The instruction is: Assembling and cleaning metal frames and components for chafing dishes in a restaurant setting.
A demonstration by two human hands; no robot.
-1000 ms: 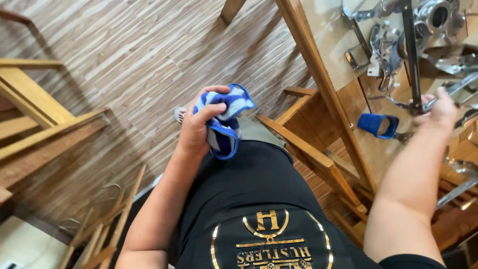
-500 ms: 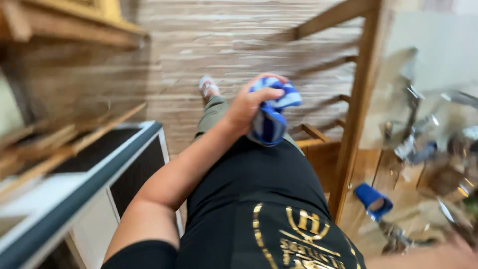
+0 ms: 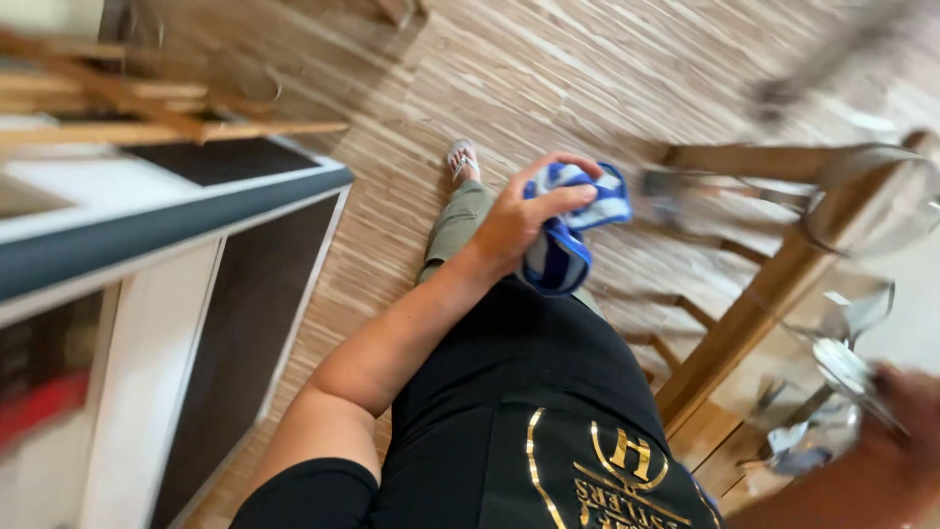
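Observation:
My left hand (image 3: 519, 220) is closed around a crumpled blue and white striped cloth (image 3: 573, 230), held in front of my waist above the wooden floor. My right hand (image 3: 896, 431) is a blur at the lower right edge, beside the glass-topped wooden table. Shiny metal or glass pieces (image 3: 832, 367) lie right against its fingers. The blur hides whether the hand grips any of them. My black shirt with a gold print fills the bottom middle.
A white cabinet (image 3: 127, 294) with a dark counter edge stands at the left. Wooden slats (image 3: 147, 127) lie above it. The table's wooden leg (image 3: 744, 333) slants at the right, with a round shiny vessel (image 3: 871, 201) above. My sandalled foot (image 3: 462, 157) rests on the floor.
The view has swung left, bringing the white cabinet closer. My left hand keeps the cloth. My right hand has drawn back from the table's utensils to the lower right corner.

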